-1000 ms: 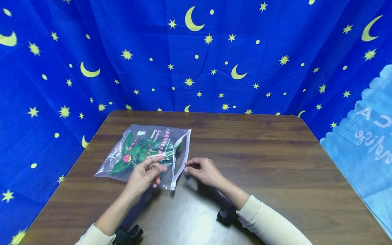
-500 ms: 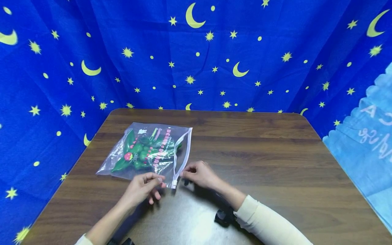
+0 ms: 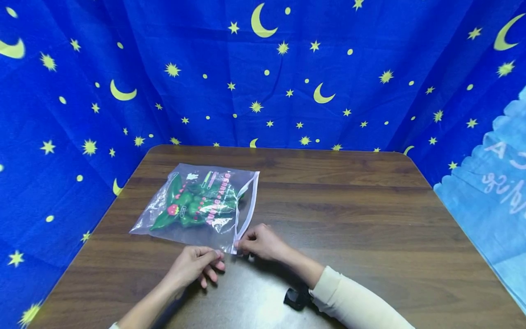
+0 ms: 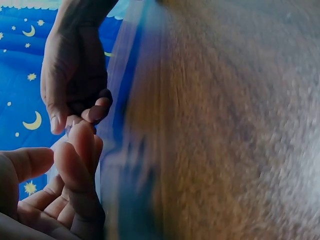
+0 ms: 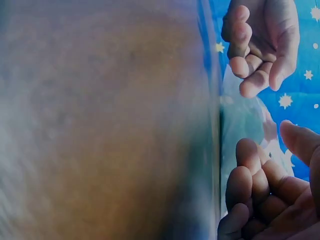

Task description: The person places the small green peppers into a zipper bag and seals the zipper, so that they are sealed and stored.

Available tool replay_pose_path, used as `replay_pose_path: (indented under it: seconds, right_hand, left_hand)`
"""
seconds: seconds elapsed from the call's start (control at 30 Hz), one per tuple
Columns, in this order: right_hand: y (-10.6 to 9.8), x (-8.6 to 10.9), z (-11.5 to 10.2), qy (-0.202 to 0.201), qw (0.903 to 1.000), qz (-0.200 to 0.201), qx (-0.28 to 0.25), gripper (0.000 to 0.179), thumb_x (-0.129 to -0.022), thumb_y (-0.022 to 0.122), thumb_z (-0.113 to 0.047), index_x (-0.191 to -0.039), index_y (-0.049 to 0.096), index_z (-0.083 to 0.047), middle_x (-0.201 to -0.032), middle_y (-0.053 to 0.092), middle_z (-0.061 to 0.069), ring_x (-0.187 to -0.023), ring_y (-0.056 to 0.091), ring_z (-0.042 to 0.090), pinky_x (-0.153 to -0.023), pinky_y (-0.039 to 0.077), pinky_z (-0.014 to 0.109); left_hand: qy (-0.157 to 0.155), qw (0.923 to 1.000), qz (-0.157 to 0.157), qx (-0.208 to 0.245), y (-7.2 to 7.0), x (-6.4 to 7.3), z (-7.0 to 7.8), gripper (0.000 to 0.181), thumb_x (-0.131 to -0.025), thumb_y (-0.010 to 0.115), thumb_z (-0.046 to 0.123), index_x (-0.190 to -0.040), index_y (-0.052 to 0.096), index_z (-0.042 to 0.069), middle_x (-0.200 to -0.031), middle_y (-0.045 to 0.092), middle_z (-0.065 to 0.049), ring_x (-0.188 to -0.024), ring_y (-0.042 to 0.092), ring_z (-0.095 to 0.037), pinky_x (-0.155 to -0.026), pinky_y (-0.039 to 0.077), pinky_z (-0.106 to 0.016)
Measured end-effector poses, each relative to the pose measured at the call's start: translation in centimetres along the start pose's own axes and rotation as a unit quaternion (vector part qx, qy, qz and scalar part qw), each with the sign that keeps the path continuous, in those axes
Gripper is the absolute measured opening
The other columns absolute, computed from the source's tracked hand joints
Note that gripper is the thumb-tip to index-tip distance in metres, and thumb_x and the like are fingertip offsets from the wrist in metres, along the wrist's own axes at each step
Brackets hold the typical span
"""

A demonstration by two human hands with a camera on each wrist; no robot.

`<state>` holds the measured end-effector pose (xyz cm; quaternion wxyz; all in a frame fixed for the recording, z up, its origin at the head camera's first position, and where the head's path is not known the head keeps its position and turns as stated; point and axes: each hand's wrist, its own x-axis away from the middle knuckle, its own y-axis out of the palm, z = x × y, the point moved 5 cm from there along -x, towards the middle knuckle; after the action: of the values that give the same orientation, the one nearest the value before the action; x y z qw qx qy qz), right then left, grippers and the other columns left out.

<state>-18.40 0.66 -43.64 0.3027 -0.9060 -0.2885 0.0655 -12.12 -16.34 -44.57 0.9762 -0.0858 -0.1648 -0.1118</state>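
A clear zip bag (image 3: 205,201) with pink lettering and strawberry prints lies flat on the table, a glossy green thing (image 3: 186,205) with rounded and pointed parts inside it. Its white zip edge (image 3: 254,194) faces right, and the mouth gapes. At the bag's near right corner is my right hand (image 3: 263,242), its fingertips by the end of the zip; in the right wrist view its thumb stands apart from the fingers. My left hand (image 3: 193,267) hovers just in front of that corner, fingers loosely bent, thumb (image 4: 30,164) apart from the index finger, holding nothing.
The brown wooden table (image 3: 349,219) is bounded at the back and sides by a blue curtain (image 3: 197,55) with yellow moons and stars. A light blue cloth (image 3: 493,155) with white lettering hangs at the right. A black wrist camera (image 3: 297,299) sits below the right sleeve.
My right hand has moved down along the zip edge to the bag's near corner. My left hand has come off the bag's front toward me. The bag stays in place.
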Motion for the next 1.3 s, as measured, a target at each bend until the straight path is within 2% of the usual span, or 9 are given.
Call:
replay_pose_path:
  seconds: [0.37,0.6,0.9,1.13,1.3]
  right_hand:
    - [0.5,0.0,-0.3,0.001,0.9996,0.010,-0.025,0.028,-0.085,0.065,-0.026,-0.067,0.070,-0.006,-0.063,0.067,0.012,-0.047,0.049,0.002,-0.049,0.040,0.017]
    - [0.4,-0.2,-0.8,-0.017,0.9993,0.024,-0.023,0.026,-0.086,0.064,-0.022,-0.067,0.069,-0.005,-0.064,0.067,0.012,-0.053,0.048,0.001,-0.053,0.040,0.017]
    - [0.2,-0.3,-1.0,-0.029,0.9985,0.046,-0.012,0.024,-0.085,0.065,-0.022,-0.065,0.067,-0.009,-0.059,0.061,0.000,-0.056,0.047,0.000,-0.056,0.040,0.016]
    - [0.3,-0.2,-1.0,-0.026,0.9977,0.062,-0.012,0.023,-0.085,0.064,-0.022,-0.066,0.068,-0.010,-0.058,0.059,-0.003,-0.056,0.047,-0.001,-0.057,0.040,0.016]
    - [0.4,-0.3,-0.8,-0.012,0.9968,0.074,-0.026,0.022,-0.084,0.064,-0.021,-0.067,0.068,-0.009,-0.058,0.056,-0.006,-0.056,0.048,0.001,-0.056,0.041,0.017]
  left_hand:
    - [-0.004,0.9988,-0.022,0.044,1.2,-0.3,-0.9,0.040,-0.092,0.055,0.022,-0.113,0.057,-0.013,-0.084,0.072,-0.007,-0.057,0.064,-0.011,-0.043,0.050,-0.024]
    - [-0.018,0.9955,-0.011,0.093,1.5,-0.9,-1.1,0.041,-0.091,0.058,0.027,-0.110,0.057,-0.009,-0.085,0.073,-0.002,-0.057,0.062,-0.006,-0.046,0.049,-0.020]
    - [-0.027,0.9887,-0.005,0.147,1.9,-1.2,-1.0,0.013,-0.090,0.059,0.020,-0.094,0.061,0.007,-0.079,0.072,0.004,-0.057,0.060,-0.003,-0.047,0.048,-0.018]
    - [-0.017,0.9846,-0.015,0.173,2.3,-1.3,-0.8,0.007,-0.091,0.057,0.015,-0.091,0.061,0.009,-0.075,0.071,0.006,-0.055,0.059,-0.001,-0.046,0.048,-0.016]
    - [-0.019,0.9814,0.000,0.191,2.6,-1.5,-0.7,0.006,-0.090,0.058,0.014,-0.087,0.061,0.010,-0.071,0.070,0.007,-0.052,0.058,-0.002,-0.045,0.047,-0.015]
